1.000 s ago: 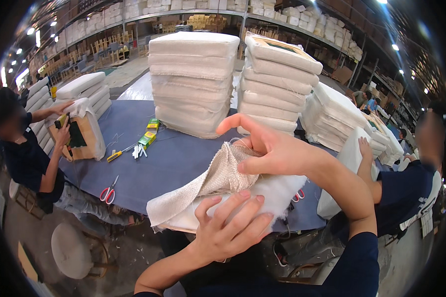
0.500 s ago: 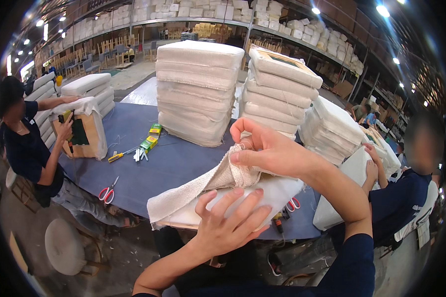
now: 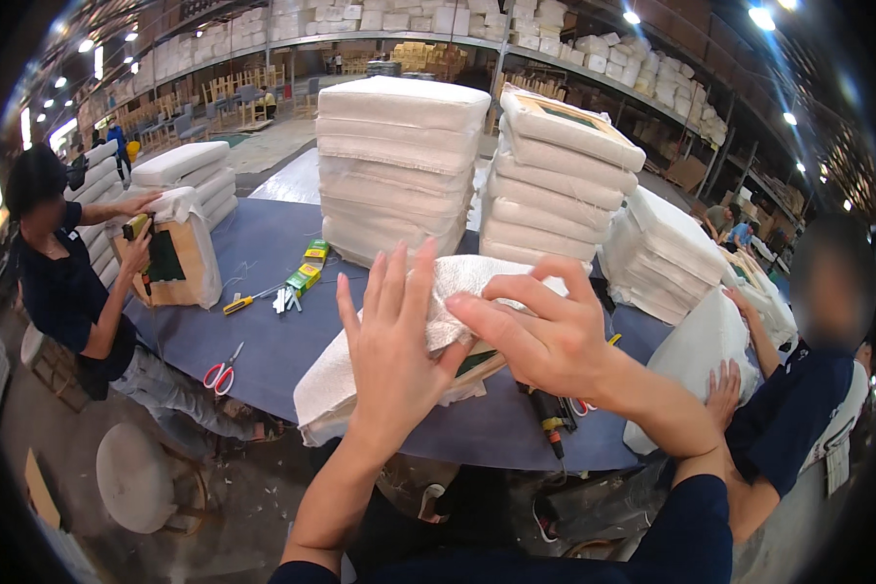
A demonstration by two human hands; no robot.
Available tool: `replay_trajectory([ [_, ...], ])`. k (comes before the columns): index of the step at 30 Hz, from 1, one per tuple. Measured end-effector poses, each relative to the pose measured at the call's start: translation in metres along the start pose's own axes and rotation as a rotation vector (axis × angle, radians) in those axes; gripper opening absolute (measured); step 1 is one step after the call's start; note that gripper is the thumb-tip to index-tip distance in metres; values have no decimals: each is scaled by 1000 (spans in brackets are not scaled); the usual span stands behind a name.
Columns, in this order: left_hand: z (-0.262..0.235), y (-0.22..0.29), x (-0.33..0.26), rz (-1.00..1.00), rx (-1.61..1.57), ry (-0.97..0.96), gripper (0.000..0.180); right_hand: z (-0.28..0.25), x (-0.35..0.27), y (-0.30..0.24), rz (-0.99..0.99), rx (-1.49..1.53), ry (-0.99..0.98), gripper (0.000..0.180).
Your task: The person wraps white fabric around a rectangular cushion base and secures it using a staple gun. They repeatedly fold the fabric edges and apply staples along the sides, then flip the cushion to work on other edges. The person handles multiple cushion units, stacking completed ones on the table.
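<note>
Both hands [image 3: 477, 336] on white padded cushion [image 3: 360, 365]

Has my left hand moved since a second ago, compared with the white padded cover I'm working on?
Yes. The left hand has come up from the near edge of the white padded cover and now lies flat, fingers spread, beside the right hand.

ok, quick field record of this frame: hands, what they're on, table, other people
left hand: open, fingers spread, palm against the white fabric
right hand: pinching the fabric's upper edge
fabric: draped over a flat panel at the near edge of the blue table
table items: red-handled scissors, yellow tool, stacks of white cushions
others: person at left wrapping a panel; person at right on a white cushion
</note>
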State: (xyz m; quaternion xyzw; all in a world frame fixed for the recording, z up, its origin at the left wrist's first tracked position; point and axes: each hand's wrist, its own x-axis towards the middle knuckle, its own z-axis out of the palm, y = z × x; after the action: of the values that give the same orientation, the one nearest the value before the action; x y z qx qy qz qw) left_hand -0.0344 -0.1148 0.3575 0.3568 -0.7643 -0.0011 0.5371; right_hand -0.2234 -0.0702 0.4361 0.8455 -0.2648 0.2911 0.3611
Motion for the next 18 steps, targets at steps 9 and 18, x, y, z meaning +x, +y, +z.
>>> replay_trajectory([
  [9, -46, -31, 6, 108, -393, -401, 88, 37, -83, -69, 1189, 1194, 199, 44],
  [18, -23, -20, -6, 179, -664, -621, 91, -17, -76, -104, 1126, 908, 142, 33],
])
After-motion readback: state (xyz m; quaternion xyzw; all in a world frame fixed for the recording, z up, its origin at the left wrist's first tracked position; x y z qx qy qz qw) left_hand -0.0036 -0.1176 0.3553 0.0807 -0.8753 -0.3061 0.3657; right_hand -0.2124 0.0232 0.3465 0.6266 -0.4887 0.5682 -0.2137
